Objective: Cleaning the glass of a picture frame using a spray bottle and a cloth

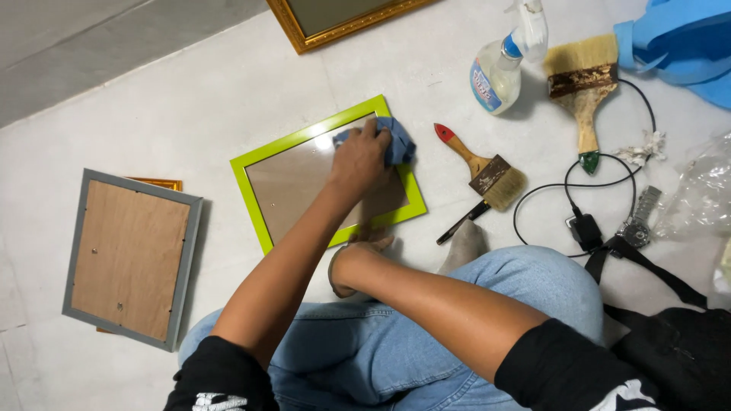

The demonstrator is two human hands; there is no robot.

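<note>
A lime-green picture frame (251, 171) with a glass front lies flat on the pale floor in front of my crossed legs. My left hand (358, 160) presses a crumpled blue cloth (400, 141) onto the glass near the frame's far right corner. My right hand (354, 259) reaches across my knee and grips the frame's near edge, thumb on top. Most of the glass left of the cloth is uncovered.
A grey frame (129, 259) lies back-up at the left, over a gold one. Another gold frame (304, 34) is at the top. To the right are a spray bottle (502, 65), two paintbrushes (487, 171) (582, 84), a black cable (582, 228), a watch (640, 221) and blue fabric (678, 46).
</note>
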